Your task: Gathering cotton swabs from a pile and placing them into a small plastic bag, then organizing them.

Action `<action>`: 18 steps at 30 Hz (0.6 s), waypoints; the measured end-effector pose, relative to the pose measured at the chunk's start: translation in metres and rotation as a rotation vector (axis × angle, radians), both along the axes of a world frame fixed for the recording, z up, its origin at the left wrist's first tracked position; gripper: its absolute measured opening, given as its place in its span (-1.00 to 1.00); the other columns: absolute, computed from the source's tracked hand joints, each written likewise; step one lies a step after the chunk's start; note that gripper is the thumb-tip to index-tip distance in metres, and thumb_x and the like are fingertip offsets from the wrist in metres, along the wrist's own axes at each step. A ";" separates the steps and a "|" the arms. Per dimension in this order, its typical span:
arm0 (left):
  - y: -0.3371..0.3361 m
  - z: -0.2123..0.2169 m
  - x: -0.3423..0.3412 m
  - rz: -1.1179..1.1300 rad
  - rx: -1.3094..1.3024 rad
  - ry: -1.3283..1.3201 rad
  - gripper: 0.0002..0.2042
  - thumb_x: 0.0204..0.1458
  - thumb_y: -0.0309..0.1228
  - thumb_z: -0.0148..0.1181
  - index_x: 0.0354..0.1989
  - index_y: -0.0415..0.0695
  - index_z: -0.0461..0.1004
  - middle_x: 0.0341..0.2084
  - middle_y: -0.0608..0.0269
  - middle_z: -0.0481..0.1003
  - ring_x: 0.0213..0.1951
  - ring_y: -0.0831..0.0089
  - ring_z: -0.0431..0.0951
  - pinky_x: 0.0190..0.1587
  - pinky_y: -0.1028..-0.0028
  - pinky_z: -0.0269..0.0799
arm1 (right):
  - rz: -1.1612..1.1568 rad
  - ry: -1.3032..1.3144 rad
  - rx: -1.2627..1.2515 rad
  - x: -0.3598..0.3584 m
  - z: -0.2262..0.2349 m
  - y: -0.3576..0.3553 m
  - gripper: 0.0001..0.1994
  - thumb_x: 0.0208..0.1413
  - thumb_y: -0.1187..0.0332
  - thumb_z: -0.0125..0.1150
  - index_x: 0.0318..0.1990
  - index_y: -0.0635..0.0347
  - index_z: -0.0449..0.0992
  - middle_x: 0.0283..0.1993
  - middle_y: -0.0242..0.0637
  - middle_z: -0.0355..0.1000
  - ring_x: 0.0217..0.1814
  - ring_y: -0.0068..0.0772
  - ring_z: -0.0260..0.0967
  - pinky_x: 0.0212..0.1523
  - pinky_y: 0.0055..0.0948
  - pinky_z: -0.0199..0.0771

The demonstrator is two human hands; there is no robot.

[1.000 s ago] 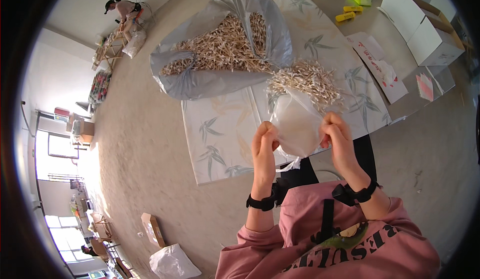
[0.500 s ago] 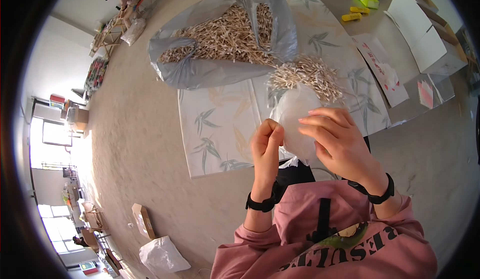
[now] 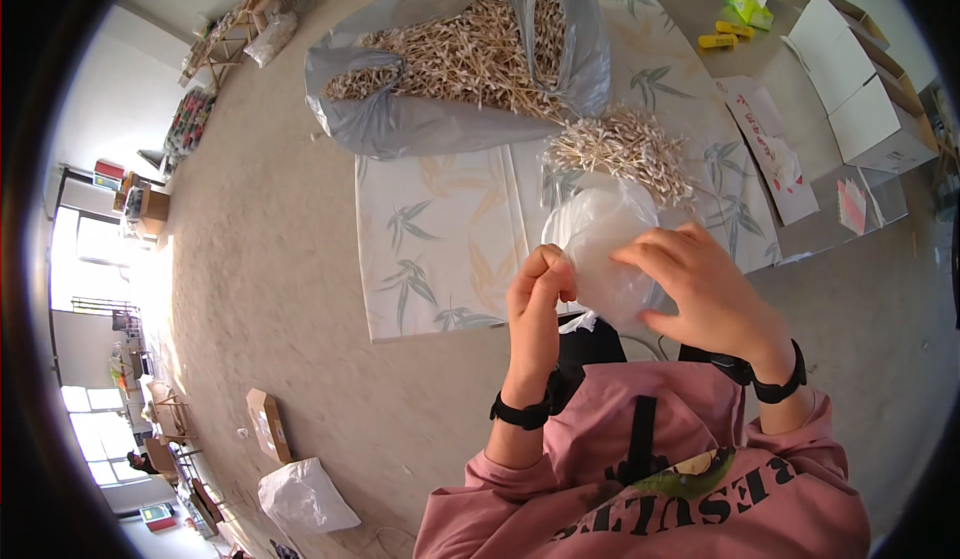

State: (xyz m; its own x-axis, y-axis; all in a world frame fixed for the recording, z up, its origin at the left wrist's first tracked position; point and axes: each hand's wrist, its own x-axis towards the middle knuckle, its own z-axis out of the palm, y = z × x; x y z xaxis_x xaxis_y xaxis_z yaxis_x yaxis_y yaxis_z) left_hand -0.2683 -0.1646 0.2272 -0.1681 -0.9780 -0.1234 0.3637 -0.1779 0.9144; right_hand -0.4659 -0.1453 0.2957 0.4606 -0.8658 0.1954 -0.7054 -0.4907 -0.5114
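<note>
A translucent white plastic bag (image 3: 602, 224) is held up in front of me, at the near edge of the cloth-covered table. My left hand (image 3: 538, 304) is closed, pinching the bag's left edge between thumb and fingers. On the other side, my right hand (image 3: 705, 289) has its thumb and fingers spread, with the fingertips against the bag. Just beyond the bag lies a loose pile of cotton swabs (image 3: 625, 149) with wooden sticks. Behind it, a large grey plastic bag (image 3: 430, 137) gapes wide, full of more cotton swabs (image 3: 460, 59).
A leaf-patterned cloth (image 3: 430, 229) covers the table. To the right are a white carton (image 3: 865, 89), a printed paper strip (image 3: 765, 149), two yellow tubes (image 3: 718, 41) and a green tissue pack (image 3: 750, 6). On the floor, left, lie a cardboard box (image 3: 267, 426) and white sack (image 3: 308, 496).
My right hand has shifted a little right and its thumb has spread away from the fingers. The plastic bag looks wider. The left hand keeps its pinch.
</note>
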 end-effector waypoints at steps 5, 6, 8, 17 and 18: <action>0.003 0.003 0.001 -0.009 0.083 0.191 -0.81 0.20 -0.38 -0.07 -0.48 -0.12 0.29 -0.50 0.40 0.31 -0.41 0.59 0.25 -0.27 0.55 0.16 | -0.064 0.102 -0.009 0.008 0.001 0.002 -0.48 -0.25 0.37 0.44 -0.02 0.10 0.44 -0.17 -0.34 0.36 -0.16 -0.29 0.37 -0.04 -0.30 0.25; 0.002 0.002 0.001 -0.014 0.089 0.210 -0.80 0.20 -0.37 -0.08 -0.49 -0.11 0.27 -0.51 0.38 0.30 -0.40 0.56 0.25 -0.26 0.53 0.16 | -0.061 0.107 -0.051 0.010 0.000 0.002 -0.50 -0.24 0.37 0.43 -0.03 0.09 0.44 -0.18 -0.34 0.36 -0.17 -0.29 0.37 -0.05 -0.30 0.25; 0.002 0.002 0.000 -0.003 0.110 0.234 -0.79 0.20 -0.37 -0.08 -0.50 -0.11 0.25 -0.51 0.37 0.30 -0.40 0.55 0.25 -0.25 0.52 0.16 | -0.055 0.112 -0.088 0.012 -0.003 0.001 -0.51 -0.24 0.38 0.42 -0.04 0.09 0.45 -0.18 -0.34 0.35 -0.17 -0.30 0.37 -0.06 -0.30 0.25; 0.006 -0.003 0.002 -0.040 0.064 0.128 -0.78 0.23 -0.41 -0.04 -0.48 -0.18 0.32 -0.50 0.38 0.32 -0.38 0.59 0.34 -0.24 0.55 0.28 | -0.156 0.049 -0.178 0.020 -0.012 0.009 -0.59 -0.18 0.34 0.42 -0.12 0.16 0.46 -0.20 -0.33 0.45 -0.19 -0.27 0.40 -0.08 -0.28 0.27; 0.006 -0.002 0.002 -0.048 0.047 0.006 -0.78 0.23 -0.41 -0.02 -0.47 -0.20 0.34 -0.50 0.39 0.34 -0.39 0.59 0.36 -0.25 0.55 0.30 | -0.179 0.046 -0.156 0.020 -0.013 0.009 -0.58 -0.18 0.30 0.44 -0.12 0.16 0.46 -0.20 -0.33 0.46 -0.19 -0.26 0.40 -0.08 -0.28 0.27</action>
